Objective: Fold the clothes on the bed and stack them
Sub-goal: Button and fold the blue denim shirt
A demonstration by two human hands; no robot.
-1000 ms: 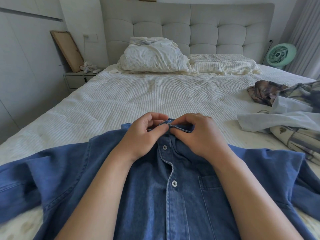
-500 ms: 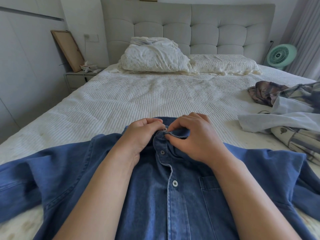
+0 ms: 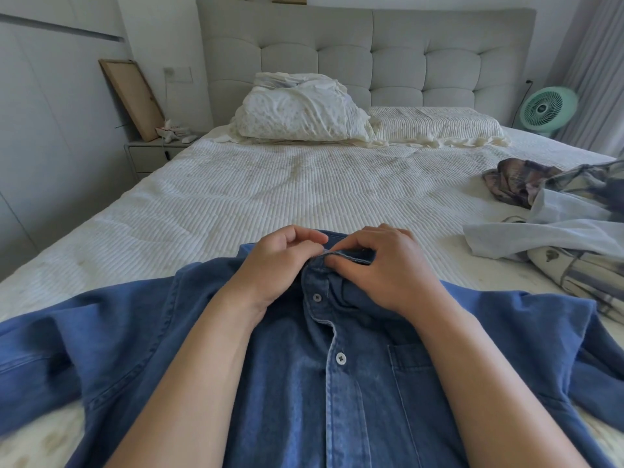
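Your left hand (image 3: 282, 265) and right hand (image 3: 381, 268) pinch the collar of the denim shirt (image 3: 297, 383) (front up, spread across the near bed edge). Beyond your fingers the bedspread (image 3: 270, 197) lies open; right of your right hand, unfolded clothes (image 3: 567, 231).

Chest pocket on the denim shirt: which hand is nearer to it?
Right. The right hand pinches the collar just above the pocket; the left hand is across the placket from it.
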